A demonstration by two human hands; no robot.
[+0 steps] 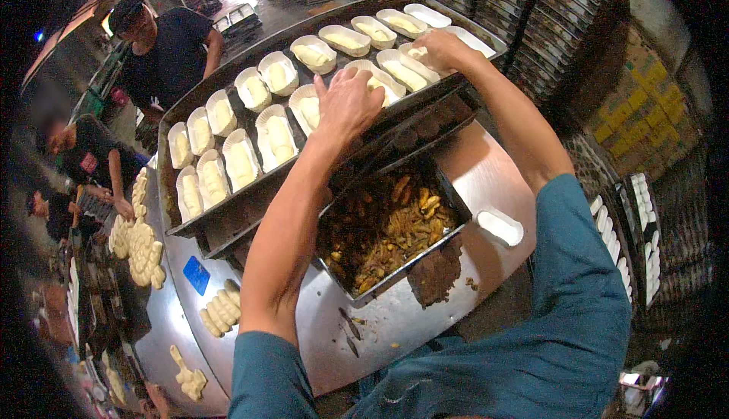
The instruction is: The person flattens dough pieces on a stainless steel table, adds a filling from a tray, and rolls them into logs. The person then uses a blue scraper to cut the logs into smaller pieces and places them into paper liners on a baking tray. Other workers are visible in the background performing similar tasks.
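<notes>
Dough pieces [241,162]: in paper cups [427,15] inside the tray [220,208]; likely light, soft, easily dented, so we'd cradle both long sides.
Paper cups: thin-looking; we'd steady them gently.
Right hand [434,48]: at dough, tray's right part; pinch unclear to us.
Left hand [349,104]: bent over tray's near row; we cannot tell its hold.

left hand [349,106]: over dough-filled paper cups [306,109]
right hand [446,48]: at dough piece [417,53]
tray [213,217]: under both hands
metal pan [414,260]: below left hand, body side
</notes>
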